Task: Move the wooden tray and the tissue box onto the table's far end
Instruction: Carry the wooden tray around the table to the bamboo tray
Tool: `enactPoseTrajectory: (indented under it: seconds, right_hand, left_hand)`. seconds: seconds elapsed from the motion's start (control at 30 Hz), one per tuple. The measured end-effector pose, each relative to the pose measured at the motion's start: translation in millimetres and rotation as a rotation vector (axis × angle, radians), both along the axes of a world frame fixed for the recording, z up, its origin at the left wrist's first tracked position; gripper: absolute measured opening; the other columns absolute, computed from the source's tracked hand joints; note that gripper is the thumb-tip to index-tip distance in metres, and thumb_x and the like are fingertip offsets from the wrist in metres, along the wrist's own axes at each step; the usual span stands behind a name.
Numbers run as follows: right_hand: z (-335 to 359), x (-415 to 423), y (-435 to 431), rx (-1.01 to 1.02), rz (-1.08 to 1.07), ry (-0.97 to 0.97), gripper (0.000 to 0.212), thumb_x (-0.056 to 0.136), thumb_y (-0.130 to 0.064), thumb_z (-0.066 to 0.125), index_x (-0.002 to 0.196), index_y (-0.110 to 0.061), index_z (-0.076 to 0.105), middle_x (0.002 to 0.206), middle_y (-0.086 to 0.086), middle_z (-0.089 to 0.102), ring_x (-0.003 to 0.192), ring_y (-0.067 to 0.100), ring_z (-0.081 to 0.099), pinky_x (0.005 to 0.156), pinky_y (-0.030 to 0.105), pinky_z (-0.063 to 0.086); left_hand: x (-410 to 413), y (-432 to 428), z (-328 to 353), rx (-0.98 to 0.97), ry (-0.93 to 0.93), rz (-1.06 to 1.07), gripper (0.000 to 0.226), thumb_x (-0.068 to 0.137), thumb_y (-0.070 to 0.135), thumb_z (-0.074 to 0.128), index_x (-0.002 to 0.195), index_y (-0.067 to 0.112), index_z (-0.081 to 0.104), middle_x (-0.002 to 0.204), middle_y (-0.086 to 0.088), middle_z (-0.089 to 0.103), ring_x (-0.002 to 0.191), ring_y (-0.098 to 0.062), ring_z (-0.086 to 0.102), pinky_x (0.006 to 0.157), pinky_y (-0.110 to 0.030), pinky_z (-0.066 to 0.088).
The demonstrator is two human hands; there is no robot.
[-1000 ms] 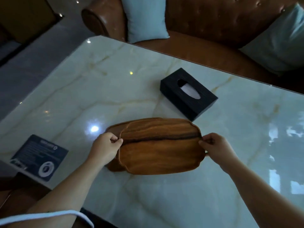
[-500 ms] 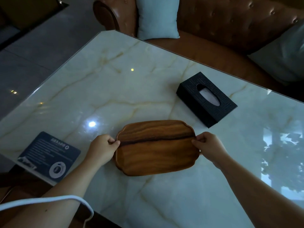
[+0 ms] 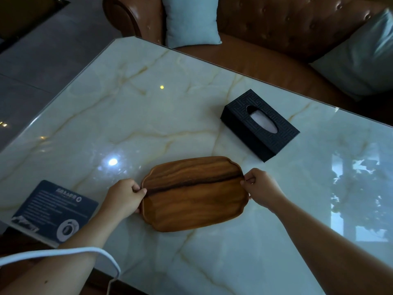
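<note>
A brown wooden tray (image 3: 193, 194) with a dark grain line lies over the white marble table (image 3: 131, 116), near the front. My left hand (image 3: 124, 198) grips its left rim and my right hand (image 3: 260, 187) grips its right rim. I cannot tell whether the tray touches the table. A black patterned tissue box (image 3: 259, 124) with an oval opening stands on the table beyond the tray, to the right, apart from both hands.
A dark printed card (image 3: 55, 211) lies at the table's front left corner. A brown leather sofa (image 3: 276, 39) with pale cushions (image 3: 189, 20) runs along the far edge. Grey floor (image 3: 42, 56) lies to the left. A white cord (image 3: 63, 252) crosses my left forearm.
The tray was tilted up over a second brown shape a second ago; it is now flat in both hands. The view has shifted, so the tissue box sits further right.
</note>
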State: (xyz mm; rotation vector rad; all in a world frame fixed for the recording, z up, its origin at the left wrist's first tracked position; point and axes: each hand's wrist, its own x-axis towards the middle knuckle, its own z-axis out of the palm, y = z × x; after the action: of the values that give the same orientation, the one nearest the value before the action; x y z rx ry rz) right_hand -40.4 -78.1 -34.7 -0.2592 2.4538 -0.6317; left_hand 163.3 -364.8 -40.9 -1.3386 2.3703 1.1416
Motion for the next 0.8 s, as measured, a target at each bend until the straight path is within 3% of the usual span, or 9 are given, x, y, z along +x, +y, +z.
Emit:
enactPoseTrajectory:
  seconds: [0.27,0.43,0.57,0.7,0.8]
  right_hand:
    - [3,5,-7,0.064,0.045,0.075,0.011,0.092,-0.022,0.056,0.100,-0.015,0.059,0.092,0.004,0.064,0.082,0.022,0.059,0.066,0.031,0.045]
    - [3,7,-11,0.089,0.039,0.132,0.008,0.093,-0.021,0.053,0.100,-0.018,0.057,0.100,0.005,0.064,0.081,0.021,0.055,0.066,0.030,0.042]
    - [1,9,-14,0.079,-0.024,0.111,0.029,0.093,-0.029,0.055,0.117,-0.014,0.061,0.102,0.002,0.065,0.089,0.021,0.058,0.073,0.029,0.043]
    - [3,11,-17,0.056,-0.039,0.091,0.019,0.095,-0.025,0.054,0.095,-0.013,0.069,0.085,0.003,0.065,0.080,0.022,0.060,0.061,0.028,0.041]
    - [7,15,-4,0.022,-0.074,0.093,0.017,0.094,-0.022,0.055,0.081,-0.017,0.065,0.077,0.002,0.063,0.072,0.019,0.056,0.054,0.024,0.038]
  left_hand:
    - [0,-4,-3,-0.002,0.008,-0.029,0.022,0.085,0.019,0.069,0.071,0.005,0.060,0.063,-0.012,0.071,0.041,-0.020,0.068,0.055,-0.030,0.054]
    - [6,-7,-7,0.001,0.051,-0.045,0.023,0.083,0.021,0.071,0.068,0.007,0.060,0.064,-0.013,0.069,0.049,-0.027,0.070,0.062,-0.043,0.061]
    - [10,-10,-11,0.000,0.066,-0.060,0.024,0.081,0.025,0.072,0.065,0.011,0.062,0.065,-0.013,0.069,0.064,-0.033,0.070,0.066,-0.051,0.061]
    - [8,-8,-14,-0.029,0.049,-0.103,0.038,0.083,0.028,0.069,0.060,-0.001,0.059,0.059,-0.024,0.064,0.056,-0.037,0.067,0.061,-0.047,0.058]
    - [5,-4,-12,-0.009,0.056,-0.105,0.034,0.082,0.028,0.070,0.062,0.001,0.065,0.058,-0.022,0.065,0.056,-0.035,0.068,0.063,-0.049,0.059]
